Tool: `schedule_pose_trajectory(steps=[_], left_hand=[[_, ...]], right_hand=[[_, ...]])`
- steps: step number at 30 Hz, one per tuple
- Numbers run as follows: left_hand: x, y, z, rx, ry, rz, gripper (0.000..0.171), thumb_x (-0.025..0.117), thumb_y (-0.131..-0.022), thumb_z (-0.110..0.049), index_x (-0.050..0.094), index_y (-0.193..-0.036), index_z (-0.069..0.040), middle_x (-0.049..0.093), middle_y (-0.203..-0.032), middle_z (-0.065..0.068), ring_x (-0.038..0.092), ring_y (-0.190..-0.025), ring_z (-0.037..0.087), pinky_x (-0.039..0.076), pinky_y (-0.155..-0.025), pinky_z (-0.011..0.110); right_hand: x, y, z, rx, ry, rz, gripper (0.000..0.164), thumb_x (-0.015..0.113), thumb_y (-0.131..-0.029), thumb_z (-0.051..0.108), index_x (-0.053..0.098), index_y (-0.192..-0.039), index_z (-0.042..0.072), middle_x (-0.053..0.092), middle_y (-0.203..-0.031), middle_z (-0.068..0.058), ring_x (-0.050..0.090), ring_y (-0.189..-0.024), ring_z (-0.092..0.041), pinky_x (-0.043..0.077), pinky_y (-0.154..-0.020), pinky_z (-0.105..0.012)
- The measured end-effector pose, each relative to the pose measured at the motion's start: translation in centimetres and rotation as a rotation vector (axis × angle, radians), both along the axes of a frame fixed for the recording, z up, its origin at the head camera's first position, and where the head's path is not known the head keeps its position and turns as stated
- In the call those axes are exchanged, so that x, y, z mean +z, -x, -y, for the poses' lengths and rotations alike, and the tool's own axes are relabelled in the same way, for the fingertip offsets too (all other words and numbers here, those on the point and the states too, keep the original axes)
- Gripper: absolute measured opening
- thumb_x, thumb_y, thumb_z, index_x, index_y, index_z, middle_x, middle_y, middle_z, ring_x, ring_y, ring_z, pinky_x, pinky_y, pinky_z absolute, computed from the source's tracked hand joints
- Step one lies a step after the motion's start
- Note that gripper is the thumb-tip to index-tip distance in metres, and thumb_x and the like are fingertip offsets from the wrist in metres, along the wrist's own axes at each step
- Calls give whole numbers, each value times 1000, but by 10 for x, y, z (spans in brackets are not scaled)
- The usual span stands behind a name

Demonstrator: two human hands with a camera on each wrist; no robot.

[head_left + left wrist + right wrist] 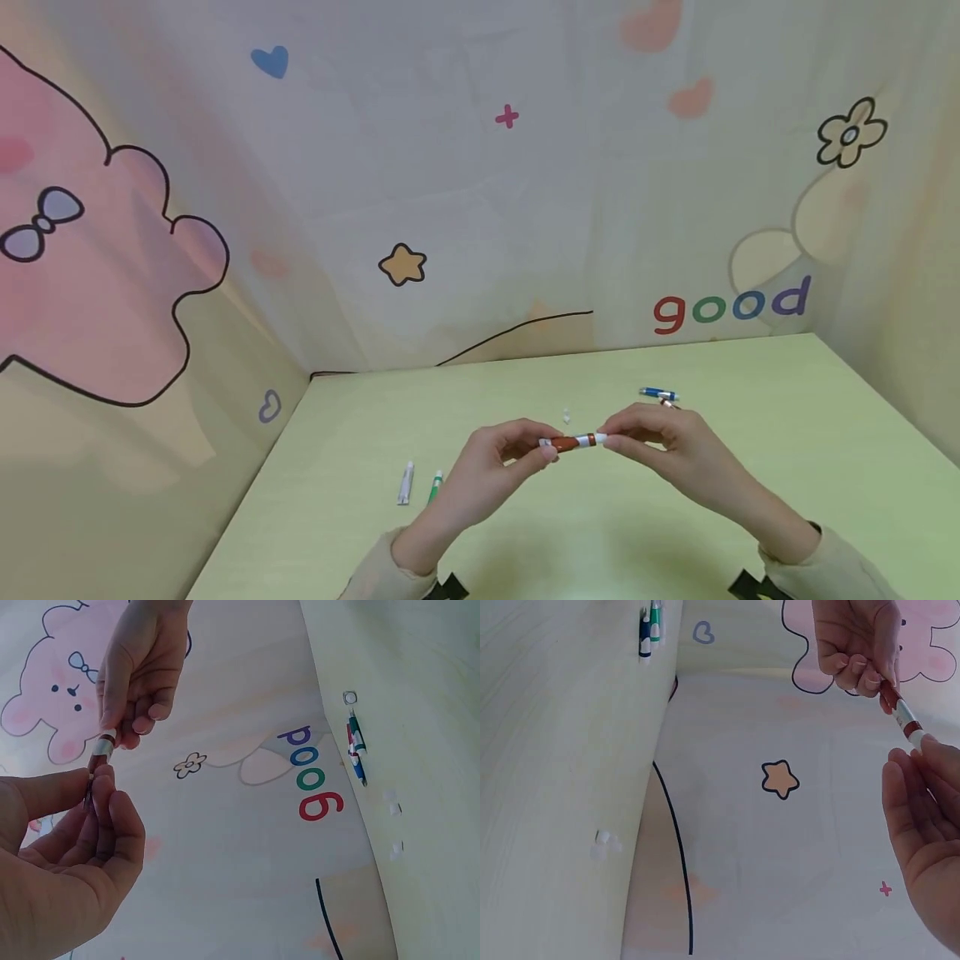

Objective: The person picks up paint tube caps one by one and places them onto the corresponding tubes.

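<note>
A small brown paint tube (564,444) with a white band and a white cap is held up between both hands, over the table. My left hand (495,467) pinches its flat tail end between thumb and fingertips. At the other end, the thumb and fingertips of my right hand (686,458) pinch the white cap. In the left wrist view the tube (103,750) slants between the two hands. The right wrist view shows its banded body (904,718), with the cap partly hidden by the right fingertips.
On the pale green table (337,533), a white tube (406,483) and a green tube (436,485) lie left of my left hand. A blue tube (658,393) lies behind the right hand, beside a partly hidden reddish tube. Small white pieces (567,416) lie beyond the hands.
</note>
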State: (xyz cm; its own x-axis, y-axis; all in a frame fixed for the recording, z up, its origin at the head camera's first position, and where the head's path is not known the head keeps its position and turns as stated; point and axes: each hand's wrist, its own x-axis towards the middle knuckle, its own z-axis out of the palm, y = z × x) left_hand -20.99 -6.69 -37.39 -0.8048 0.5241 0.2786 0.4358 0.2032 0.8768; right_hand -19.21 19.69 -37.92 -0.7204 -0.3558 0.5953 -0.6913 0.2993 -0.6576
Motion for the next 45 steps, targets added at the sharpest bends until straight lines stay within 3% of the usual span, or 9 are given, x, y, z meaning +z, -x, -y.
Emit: schedule_pose_trajectory(steps=[4,9,13,16,21,27,31,38,45], left_hand=[[-1,-3,-2,44,49,-174,16,67,-99,-26,74,-113,-21,74,-102,-7,69,-86,11,52,-76,29],[-3,-6,-6,54,71,-418,17,67,-98,-14,73,-114,-13,73,-102,-8,64,-84,6,52,-76,24],[-4,-9,-8,57,88,-521,17,68,-97,-10,73,-114,-8,73,-101,-4,63,-85,4,52,-75,20],[-5,-9,-7,51,93,-496,17,67,-98,-13,73,-114,-10,73,-101,-5,63,-84,4,52,-74,20],[-3,-5,0,45,56,-284,18,67,-99,-23,74,-115,-19,74,-100,-8,68,-83,10,53,-75,27],[0,0,7,10,1,-24,18,69,-98,-26,74,-113,-18,74,-96,-3,69,-86,16,53,-80,31],[0,2,9,-17,-17,76,18,70,-97,-24,74,-113,-17,73,-95,-1,67,-86,17,54,-81,30],[1,0,8,-32,-9,93,18,70,-97,-25,74,-113,-19,73,-98,0,68,-87,14,54,-82,30],[-3,-7,7,9,87,-88,17,68,-98,-32,74,-113,-25,74,-97,-8,68,-84,8,51,-74,28]], right_hand=[[-3,2,3,-10,14,5,20,68,-94,1,73,-104,18,71,-95,5,68,-84,-13,57,-78,-26],[-7,2,6,-43,13,88,13,65,-98,6,71,-102,17,70,-94,5,69,-82,-13,58,-76,-28],[-9,1,8,-63,-9,134,10,62,-101,9,71,-102,15,70,-94,3,68,-82,-12,57,-77,-29],[-10,1,7,-69,-12,155,9,62,-101,11,71,-101,15,70,-94,3,69,-83,-12,58,-77,-29],[-9,3,8,-68,-14,148,10,63,-101,14,71,-102,20,70,-96,4,70,-87,-12,58,-80,-30],[-4,2,11,-51,-41,-13,21,71,-95,9,70,-111,22,69,-103,10,67,-91,-9,56,-79,-27],[-2,2,12,12,-58,-104,27,74,-91,2,71,-110,21,70,-100,10,64,-89,-9,55,-77,-26],[-6,4,11,48,-67,-179,32,75,-87,-3,71,-108,21,71,-97,6,64,-85,-9,55,-75,-24],[-7,1,7,38,-103,-188,30,76,-87,0,73,-106,23,71,-95,12,64,-82,-6,54,-69,-21]])
